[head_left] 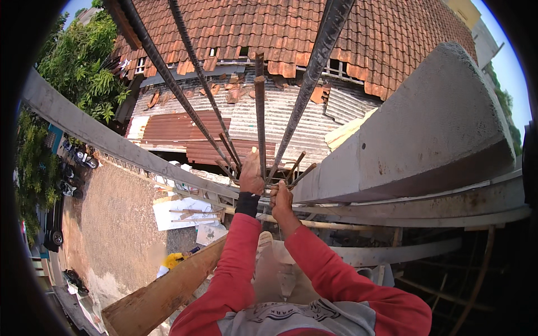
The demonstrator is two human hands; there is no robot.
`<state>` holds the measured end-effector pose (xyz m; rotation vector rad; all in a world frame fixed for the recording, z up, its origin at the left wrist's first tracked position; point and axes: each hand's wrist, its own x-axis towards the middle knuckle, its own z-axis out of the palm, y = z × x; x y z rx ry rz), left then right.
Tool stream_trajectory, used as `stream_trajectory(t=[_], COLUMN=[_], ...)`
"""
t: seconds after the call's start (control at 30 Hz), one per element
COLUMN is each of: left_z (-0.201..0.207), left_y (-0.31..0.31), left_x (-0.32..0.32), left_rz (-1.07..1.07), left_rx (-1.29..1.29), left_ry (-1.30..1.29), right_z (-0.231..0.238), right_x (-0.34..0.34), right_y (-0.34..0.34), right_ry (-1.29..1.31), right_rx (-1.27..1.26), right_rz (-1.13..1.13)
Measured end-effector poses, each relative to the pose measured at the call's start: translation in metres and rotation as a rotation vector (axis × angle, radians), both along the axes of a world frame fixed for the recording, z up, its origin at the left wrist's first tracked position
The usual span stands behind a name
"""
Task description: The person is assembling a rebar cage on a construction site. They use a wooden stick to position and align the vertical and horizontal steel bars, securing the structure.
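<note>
Both of my hands work at the foot of a cluster of tall ribbed steel rebars point(305, 89). My left hand point(252, 177), with a black band at the wrist, lies against the middle rebar point(260, 112). One digit points up along that bar, while the other fingers are mostly hidden. Just to the right and lower, my right hand point(281, 200) is closed in a fist beside thin rusty steel at the bars' base. Whatever sits inside that fist is hidden. Short rebar ends point(304, 175) stick up close to the right hand.
A thick concrete slab point(426, 134) rises on the right, and a narrow concrete ledge point(129, 148) curves away left. Below lies a wooden plank point(162, 291) above a gravel yard point(120, 218). Beyond the bars are corrugated sheets point(185, 129) and a tiled roof point(235, 28).
</note>
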<state>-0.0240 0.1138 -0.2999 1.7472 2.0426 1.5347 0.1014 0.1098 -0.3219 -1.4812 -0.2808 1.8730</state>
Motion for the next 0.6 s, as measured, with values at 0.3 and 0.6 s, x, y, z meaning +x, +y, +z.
stream_trajectory(t=[0.3, 0.6], left_z=[-0.037, -0.079], left_y=[0.034, 0.061], left_x=[-0.029, -0.038], left_rz=[-0.083, 0.091], left_rx=[-0.442, -0.478], left_ry=[0.204, 0.189], right_z=[-0.007, -0.022], right_x=[0.005, 0.005], right_y=[0.003, 0.003], right_ry=[-0.004, -0.016], right_rx=[0.087, 0.106], right_rz=[0.077, 0.099])
